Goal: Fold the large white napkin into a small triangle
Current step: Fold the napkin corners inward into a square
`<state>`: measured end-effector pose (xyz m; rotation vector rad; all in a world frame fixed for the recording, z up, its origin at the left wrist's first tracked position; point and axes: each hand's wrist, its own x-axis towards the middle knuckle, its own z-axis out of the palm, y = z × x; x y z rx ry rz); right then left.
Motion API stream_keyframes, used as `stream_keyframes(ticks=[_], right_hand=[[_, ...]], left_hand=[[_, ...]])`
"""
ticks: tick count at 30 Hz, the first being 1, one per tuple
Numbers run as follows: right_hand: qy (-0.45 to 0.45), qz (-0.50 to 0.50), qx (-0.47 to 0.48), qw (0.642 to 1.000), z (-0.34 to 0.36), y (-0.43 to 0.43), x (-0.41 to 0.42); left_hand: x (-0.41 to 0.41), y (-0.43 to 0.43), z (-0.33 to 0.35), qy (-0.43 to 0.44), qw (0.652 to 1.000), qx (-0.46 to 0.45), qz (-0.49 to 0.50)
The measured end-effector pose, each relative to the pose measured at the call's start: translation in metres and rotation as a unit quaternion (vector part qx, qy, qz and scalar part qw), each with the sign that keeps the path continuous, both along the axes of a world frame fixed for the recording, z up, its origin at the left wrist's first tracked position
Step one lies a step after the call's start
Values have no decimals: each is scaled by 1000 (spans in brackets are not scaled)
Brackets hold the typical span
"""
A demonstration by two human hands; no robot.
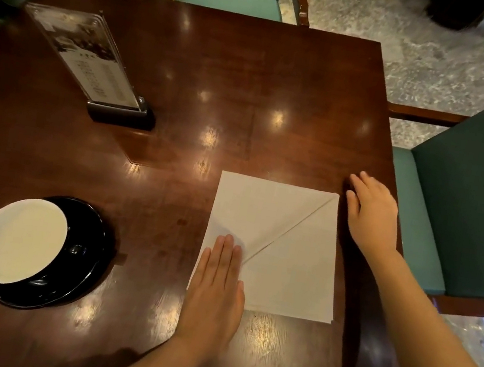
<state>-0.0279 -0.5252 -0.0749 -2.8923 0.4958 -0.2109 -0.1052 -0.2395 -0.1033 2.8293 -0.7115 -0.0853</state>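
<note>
Head view shows our left hand (218, 278) flat and open, palm down, fingers together, pinning the near-left corner of the napkin (275, 246). Our right hand (371, 214) is open too, gripping nothing, resting palm down on the table (189, 72) just beside the napkin's far-right corner.

The napkin lies as a square at the table's near-right part, with a diagonal line running from the far-right corner down toward our left fingertips. It looks like the edge of a flap laid across it, though we cannot tell which layer is on top.

To do this step well, we judge the left palm should hold the corner firmly while the right hand takes the far-right corner and matches edges exactly before pressing. Creasing should run along the diagonal, outward from the pinned end, so no air bunches.

Both forearms reach in from the near edge, the right one angled farther out. A bowl (19, 240) on a dark saucer (88, 253) sits well apart to the left.
</note>
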Motion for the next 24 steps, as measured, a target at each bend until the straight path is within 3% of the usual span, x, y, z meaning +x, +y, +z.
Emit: stream_keyframes(ticks=[3,8,18,24], right_hand=[[-14,86,31,996,9,2,3],[58,135,58,987,21,-1,14],[43,88,29,995,13,7,17],[-11,11,131,991,3,9,12]], left_hand=[[1,1,-2,2,1000,3,5],[0,0,0,-2,1000,6,2],[1,-1,2,19,1000,4,6],[2,0,2,30,999,15,-2]])
